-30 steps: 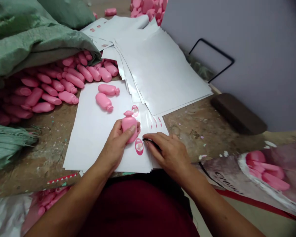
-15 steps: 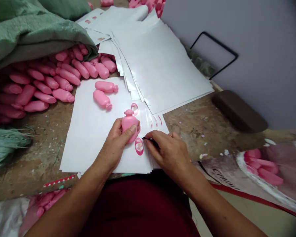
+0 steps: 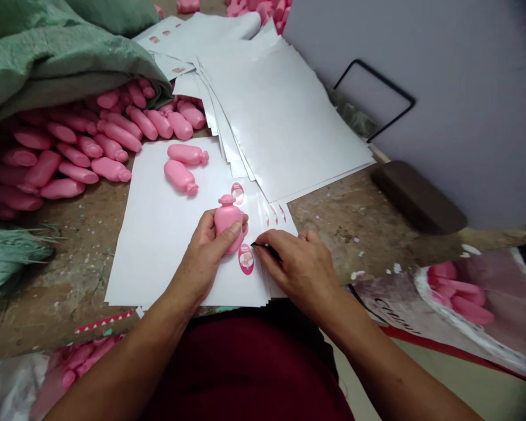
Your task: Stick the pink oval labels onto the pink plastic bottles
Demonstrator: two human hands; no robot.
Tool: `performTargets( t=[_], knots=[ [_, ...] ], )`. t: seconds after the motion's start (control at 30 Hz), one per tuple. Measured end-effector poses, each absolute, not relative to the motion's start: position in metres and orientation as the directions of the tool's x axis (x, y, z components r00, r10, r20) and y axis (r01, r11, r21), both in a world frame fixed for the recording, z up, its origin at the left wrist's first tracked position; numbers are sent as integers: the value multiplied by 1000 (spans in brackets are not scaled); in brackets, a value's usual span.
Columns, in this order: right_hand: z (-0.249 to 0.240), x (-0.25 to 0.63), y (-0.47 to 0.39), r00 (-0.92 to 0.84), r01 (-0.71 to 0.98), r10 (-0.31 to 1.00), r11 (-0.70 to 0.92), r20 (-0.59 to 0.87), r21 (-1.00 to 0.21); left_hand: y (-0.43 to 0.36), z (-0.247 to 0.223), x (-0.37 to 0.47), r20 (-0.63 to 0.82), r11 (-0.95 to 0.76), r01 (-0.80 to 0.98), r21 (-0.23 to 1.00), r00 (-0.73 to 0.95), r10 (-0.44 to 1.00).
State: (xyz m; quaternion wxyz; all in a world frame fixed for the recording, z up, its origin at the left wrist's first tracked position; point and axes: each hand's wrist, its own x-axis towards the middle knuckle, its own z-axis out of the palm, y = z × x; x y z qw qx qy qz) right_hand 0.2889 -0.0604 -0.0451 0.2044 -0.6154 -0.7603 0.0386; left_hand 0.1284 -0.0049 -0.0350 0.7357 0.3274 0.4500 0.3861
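Pink plastic, a small flat-bodied bottle with a flared neck (image 3: 227, 217) stands neck-up at the centre of the frame, clamped in the grip of the left hand (image 3: 201, 248), thumb across its front and fingers behind. Just right of it, the right hand (image 3: 304, 260) has its thumb and forefinger pinched together on a slim black tool (image 3: 269, 251). The tool's tip points left, beside the upper right edge of an oval pink-and-white printed sticker (image 3: 246, 259); whether it touches cannot be told.

Beneath both hands lies a stack of smooth white paper sheets (image 3: 153, 251) on the worn brown wooden surface (image 3: 333, 234). A second oval sticker (image 3: 237, 193) shows just above the held bottle, and two more pink bottles (image 3: 186, 154) lie on their sides, up and to the left.

Further left, a heap of like bottles (image 3: 121, 136) spills from a green woven sack (image 3: 70, 73) in the upper left. Glossy white sheets (image 3: 284, 117) fan across the upper middle. Right of centre, a dark brown rounded block (image 3: 418, 196) rests against a grey panel (image 3: 473, 111).
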Motion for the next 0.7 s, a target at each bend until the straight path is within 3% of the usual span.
performTargets(
  t=[0.2,0.47,0.7],
  knots=[
    [-47,285,-58,-157,929,951,233,265,-288,-6,-37,128,-388,462,-233,856,300,871],
    [-43,292,-55,-87,788,994,107,64,-606,-5,-36,129,-397,471,-243,848,296,869],
    [-46,292,-57,-133,886,972,203,191,-416,-6,-36,128,-403,480,-263,837,296,866]
  ],
)
